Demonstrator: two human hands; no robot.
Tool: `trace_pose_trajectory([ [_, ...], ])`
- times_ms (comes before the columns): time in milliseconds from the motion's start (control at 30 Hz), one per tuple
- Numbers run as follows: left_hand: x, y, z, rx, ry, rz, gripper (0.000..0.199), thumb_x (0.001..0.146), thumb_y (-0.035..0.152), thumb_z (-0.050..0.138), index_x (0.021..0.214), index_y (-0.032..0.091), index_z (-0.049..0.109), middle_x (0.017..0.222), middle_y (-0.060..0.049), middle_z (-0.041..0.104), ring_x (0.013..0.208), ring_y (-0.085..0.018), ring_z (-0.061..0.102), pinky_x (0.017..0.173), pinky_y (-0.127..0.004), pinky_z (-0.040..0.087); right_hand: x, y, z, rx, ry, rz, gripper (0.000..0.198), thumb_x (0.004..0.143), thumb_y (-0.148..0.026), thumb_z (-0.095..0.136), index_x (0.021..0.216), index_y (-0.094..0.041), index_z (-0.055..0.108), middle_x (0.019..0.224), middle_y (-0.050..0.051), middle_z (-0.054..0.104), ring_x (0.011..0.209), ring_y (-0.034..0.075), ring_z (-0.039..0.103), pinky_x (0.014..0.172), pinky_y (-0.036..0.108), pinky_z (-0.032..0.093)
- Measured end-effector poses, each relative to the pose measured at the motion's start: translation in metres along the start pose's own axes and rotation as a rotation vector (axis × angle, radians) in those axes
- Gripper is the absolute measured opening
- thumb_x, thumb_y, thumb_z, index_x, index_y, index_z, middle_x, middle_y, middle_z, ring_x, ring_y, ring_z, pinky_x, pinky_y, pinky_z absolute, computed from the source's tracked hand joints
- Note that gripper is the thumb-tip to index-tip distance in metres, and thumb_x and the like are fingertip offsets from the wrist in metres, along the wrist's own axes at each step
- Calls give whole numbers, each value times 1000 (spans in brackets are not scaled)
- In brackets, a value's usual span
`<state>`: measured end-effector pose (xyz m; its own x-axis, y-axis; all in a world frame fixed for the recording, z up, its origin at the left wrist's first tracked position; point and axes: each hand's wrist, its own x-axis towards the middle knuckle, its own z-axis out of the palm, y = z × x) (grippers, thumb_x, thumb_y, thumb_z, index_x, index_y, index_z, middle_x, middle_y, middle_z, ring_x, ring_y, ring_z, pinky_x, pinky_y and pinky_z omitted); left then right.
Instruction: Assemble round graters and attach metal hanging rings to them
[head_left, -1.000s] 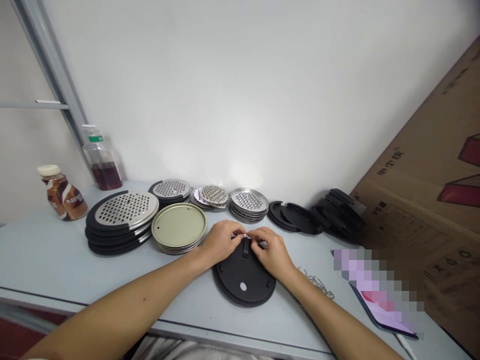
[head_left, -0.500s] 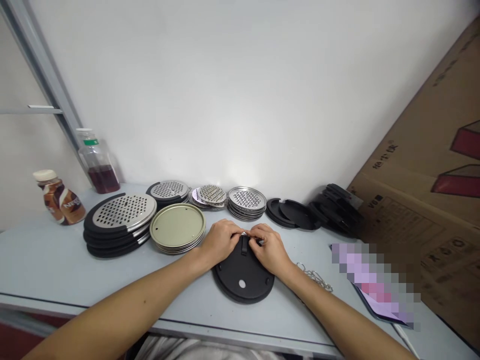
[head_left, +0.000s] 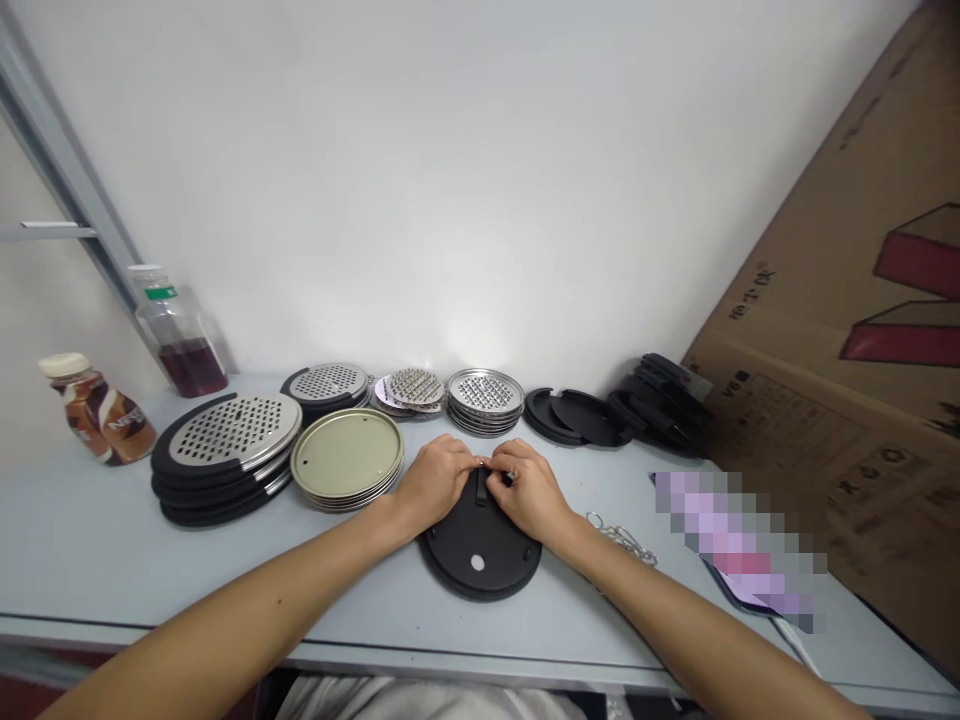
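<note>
Red liquid sits in bottle; hands pinch metal piece at disc.

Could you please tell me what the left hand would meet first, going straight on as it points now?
Probably the right hand, close to the left hand at the far edge of the black disc; depth is unclear.
</note>
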<state>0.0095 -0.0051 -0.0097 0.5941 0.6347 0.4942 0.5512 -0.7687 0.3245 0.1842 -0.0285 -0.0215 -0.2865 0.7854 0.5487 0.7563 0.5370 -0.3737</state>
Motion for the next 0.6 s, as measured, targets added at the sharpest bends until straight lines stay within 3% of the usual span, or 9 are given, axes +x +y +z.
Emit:
trace_pose_trajectory([
  [267,4,1,1,-19,-22,95,26,90,11,48,94,20,73,85,-7,68,85,-19,58,77,-32,49,-1,-2,0,-115,7,19,21,75,-5,52,64,-19,62,68,4,58,74,19,51,68,30,42],
  [467,5,-2,4,4,-38,104,25,89,11,49,98,19,71,87,-6,68,88,-20,57,80,-33,50,-2,-3,-2,-147,-6,61,16,73,-4,52,71,-19,56,75,5,58,80,20,49,71,30,41],
  [600,5,14,-14,23,48,91,27,89,10,48,106,19,67,96,-7,66,93,-21,57,84,-36,49,-2,-5,-4,-201,-25,52,14,75,-6,52,75,-19,58,77,6,58,81,22,48,73,31,40],
])
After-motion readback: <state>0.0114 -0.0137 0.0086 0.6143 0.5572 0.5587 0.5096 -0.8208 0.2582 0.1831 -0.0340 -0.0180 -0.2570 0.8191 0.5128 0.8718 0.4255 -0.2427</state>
